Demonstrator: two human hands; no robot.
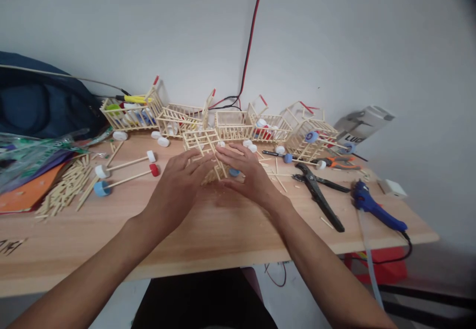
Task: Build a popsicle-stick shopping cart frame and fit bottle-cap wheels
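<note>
A small frame of thin wooden sticks (201, 142) stands at the middle of the table, between and just behind both hands. My left hand (180, 183) rests against its left and front side, fingers pointing to the frame's centre. My right hand (247, 170) is at its right side, with fingers stretched and spread beside the sticks. The fingertips of both hands nearly meet over the front of the frame. Whether the left fingers pinch a stick is hidden. A blue bottle cap (234, 172) lies by the right fingers.
Several stick carts with cap wheels (233, 125) line the wall. Left are loose sticks (70, 183), cap-and-stick axles (128, 178) and a dark blue bag (37, 101). Right are black pliers (322, 200), orange-handled pliers (340, 162), a blue glue gun (377, 210) and a white box (393, 188).
</note>
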